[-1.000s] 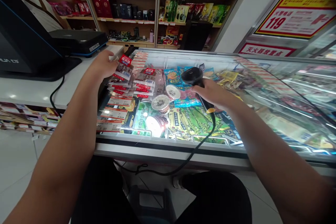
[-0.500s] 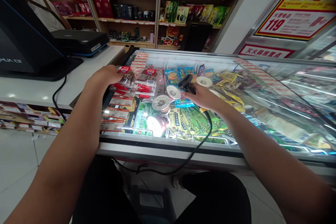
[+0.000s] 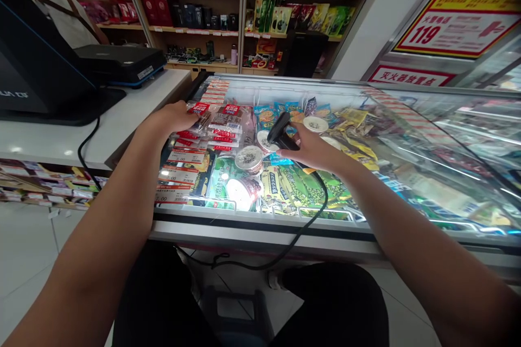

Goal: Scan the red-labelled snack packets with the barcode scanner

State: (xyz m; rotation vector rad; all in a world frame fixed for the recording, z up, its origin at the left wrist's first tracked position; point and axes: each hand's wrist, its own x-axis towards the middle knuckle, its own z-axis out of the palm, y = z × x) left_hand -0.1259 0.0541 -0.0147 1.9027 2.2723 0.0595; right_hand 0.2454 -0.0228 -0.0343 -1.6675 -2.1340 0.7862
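In the head view my right hand is closed round a black handheld barcode scanner. Its head tilts up and to the left, over white-lidded cups in the glass-topped freezer. My left hand grips the edge of a clear plastic packet with a red label and brown contents. Similar packets lie in a stack just to its right. From the scanner a black cable hangs down over the freezer's front edge.
To the left a white counter carries a dark terminal and a black scale. A person stands behind it. Shelves of boxed goods line the back. A grey stool is on the floor between my legs.
The scanner has turned in my right hand's grip, its head now pointing more upward and left. My left hand and its packet have shifted slightly right.
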